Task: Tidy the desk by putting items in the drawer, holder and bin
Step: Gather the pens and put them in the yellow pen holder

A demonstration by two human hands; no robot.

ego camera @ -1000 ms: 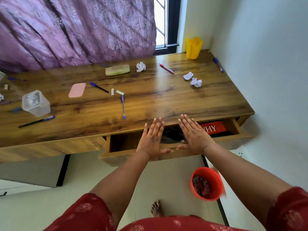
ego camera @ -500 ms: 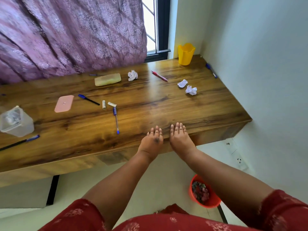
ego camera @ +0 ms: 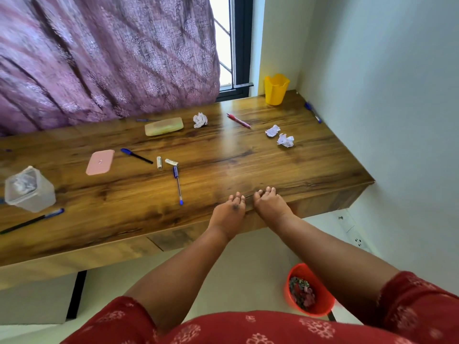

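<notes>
From the head view, both your hands are flat against the closed wooden drawer front under the brown wooden tabletop: left hand and right hand side by side, fingers straight, grasping nothing. Ahead of you lie three crumpled white paper balls, the nearest to the right, a red pen and two small white batteries. The yellow plastic holder stands in the far corner. The red plastic bin sits on the floor by your right arm.
</notes>
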